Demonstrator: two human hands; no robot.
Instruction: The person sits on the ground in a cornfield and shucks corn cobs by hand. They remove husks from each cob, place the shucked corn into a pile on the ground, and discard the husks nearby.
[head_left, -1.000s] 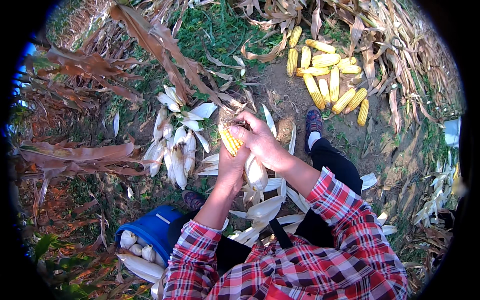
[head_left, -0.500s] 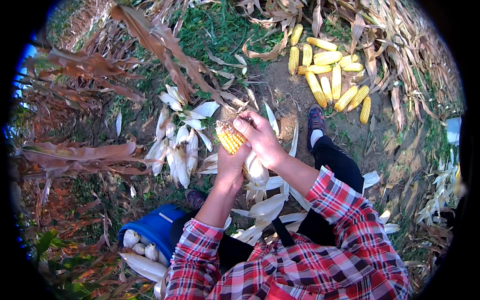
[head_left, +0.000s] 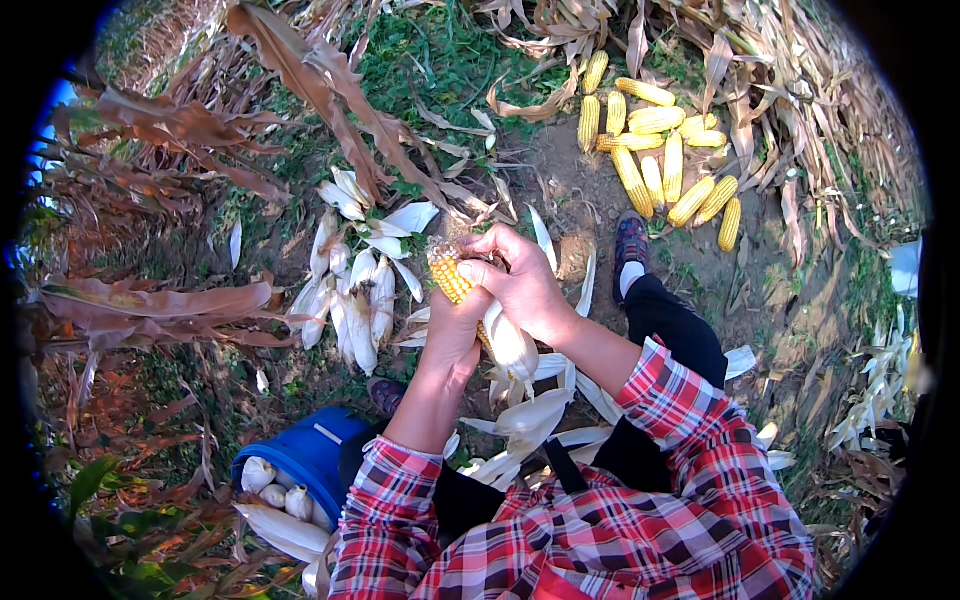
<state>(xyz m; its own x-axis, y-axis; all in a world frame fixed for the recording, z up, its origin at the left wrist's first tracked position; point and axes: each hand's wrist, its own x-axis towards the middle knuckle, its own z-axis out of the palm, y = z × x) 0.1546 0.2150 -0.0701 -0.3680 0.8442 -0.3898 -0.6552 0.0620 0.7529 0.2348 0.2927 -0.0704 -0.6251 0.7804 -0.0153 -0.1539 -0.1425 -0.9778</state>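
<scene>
In the middle, an ear of corn [head_left: 449,278] shows yellow kernels at its upper end, while pale husk [head_left: 512,350] hangs from it downward to the right. My left hand [head_left: 455,330] is closed round the ear from below. My right hand [head_left: 515,285] is closed at the top right of the ear, its thumb pressed against the kernels beside the husk. Husked yellow cobs [head_left: 673,165] lie in a group on the dirt beyond my right foot, and several pale ears in husks [head_left: 360,310] lie left of my hands.
A blue bucket [head_left: 300,445] at lower left holds white husked-over ears. Dry stalks and leaves [head_left: 150,305] line the left and top. Loose husks [head_left: 530,420] lie between my legs. A pale container [head_left: 905,265] stands at the far right edge.
My right thumb has moved down across the kernels, and my fingers have shifted slightly on the ear. The ear remains in both hands.
</scene>
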